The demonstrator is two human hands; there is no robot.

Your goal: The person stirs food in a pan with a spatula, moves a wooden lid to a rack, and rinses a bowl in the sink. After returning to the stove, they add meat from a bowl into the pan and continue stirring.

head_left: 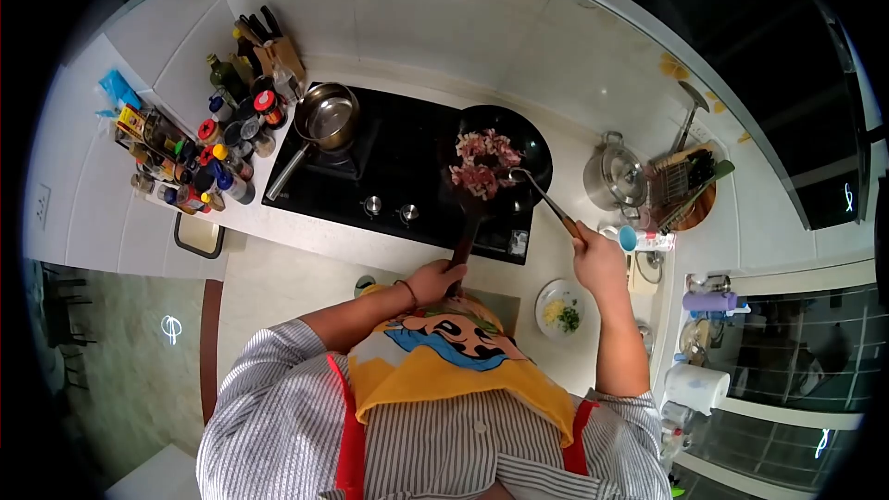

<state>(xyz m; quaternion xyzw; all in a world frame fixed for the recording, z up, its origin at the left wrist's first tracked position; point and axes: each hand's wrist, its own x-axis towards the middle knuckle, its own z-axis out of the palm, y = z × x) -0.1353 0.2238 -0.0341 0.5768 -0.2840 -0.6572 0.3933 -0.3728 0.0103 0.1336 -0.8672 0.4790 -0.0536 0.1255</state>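
Note:
My left hand (433, 282) is closed around the long handle (466, 243) of a black wok (532, 139), which sits on the right side of the black cooktop (398, 157). Chopped reddish meat (486, 153) with paler pieces lies in the wok. In my right hand (597, 259) is a metal cooking spatula (546, 199) with a wooden grip; its head touches the meat at the right and is partly hidden. To the left of my right forearm, a white plate (546, 322) holds chopped greens (568, 318) and pale yellow minced bits (553, 311).
A saucepan (327, 116) stands on the cooktop's left side. Several bottles and jars (227, 157) crowd the left counter beside a knife block (282, 56). Right of the wok are a lidded steel pot (616, 176) and a utensil holder (694, 208). A paper towel roll (696, 389) is lower right.

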